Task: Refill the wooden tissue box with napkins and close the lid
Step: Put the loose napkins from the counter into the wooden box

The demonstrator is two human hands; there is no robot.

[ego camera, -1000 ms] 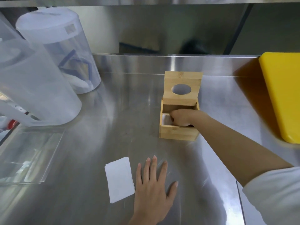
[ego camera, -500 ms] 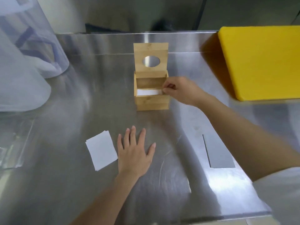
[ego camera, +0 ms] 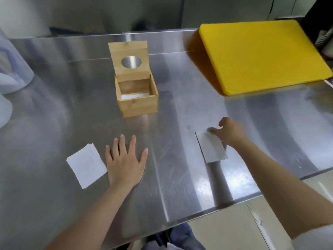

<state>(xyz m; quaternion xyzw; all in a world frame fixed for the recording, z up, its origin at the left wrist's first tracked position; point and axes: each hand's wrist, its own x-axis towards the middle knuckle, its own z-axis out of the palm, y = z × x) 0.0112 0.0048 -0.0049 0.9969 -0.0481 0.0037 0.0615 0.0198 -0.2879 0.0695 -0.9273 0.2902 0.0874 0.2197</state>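
Observation:
The wooden tissue box [ego camera: 138, 104] stands mid-table with its lid [ego camera: 128, 51] hinged upright, a round hole in it. White napkins [ego camera: 134, 96] lie low inside the box. My left hand [ego camera: 125, 159] rests flat on the steel table, fingers spread, just right of a small stack of white napkins [ego camera: 86, 166]. My right hand [ego camera: 229, 131] is well to the right of the box, its fingertips lying on the far corner of a second napkin stack [ego camera: 211, 150], thumb lifted apart. Nothing is lifted off the table.
A large yellow cutting board [ego camera: 255, 55] lies at the back right. Clear plastic containers [ego camera: 12, 73] stand at the left edge. The steel table's front edge [ego camera: 198, 216] runs diagonally near my body, with floor tiles beyond.
My right hand left the box, where it had pressed napkins in, and came back right onto the second napkin stack. The left hand stayed flat. The camera tilted down and right.

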